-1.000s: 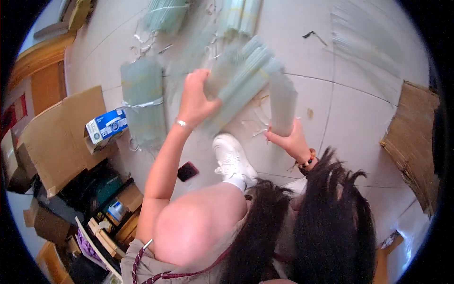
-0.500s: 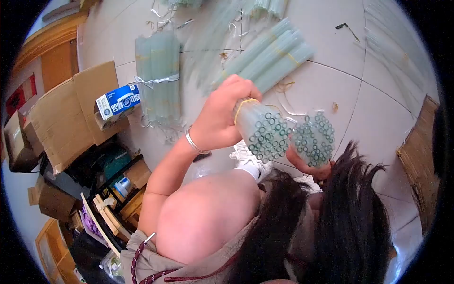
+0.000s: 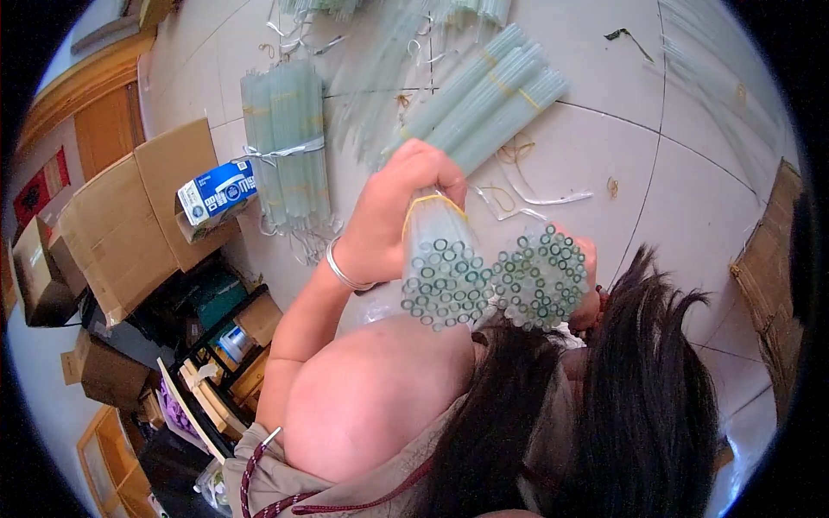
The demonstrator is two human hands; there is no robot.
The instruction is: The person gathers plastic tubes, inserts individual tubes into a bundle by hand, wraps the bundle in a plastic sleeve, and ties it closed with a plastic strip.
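My left hand is wrapped round a bundle of glass tubes with a yellow rubber band near its top. The open tube ends face me. Beside it, my right hand holds a second tube bundle, its ends also toward me; part of that hand is hidden behind the tubes and hair. The two bundles' ends are side by side, nearly touching. Beyond my hands, several banded tube bundles lie on the floor. A larger bundle, tied with white string, lies to the left.
Loose tubes lie at the upper right. White string and rubber bands are on the tiled floor. At left are cardboard boxes and a blue-white box; flattened cardboard is at right.
Since a second ago, both bundles have been turned ends toward me and brought closer to my body. Over the last half second, the left bundle has moved slightly left and down.
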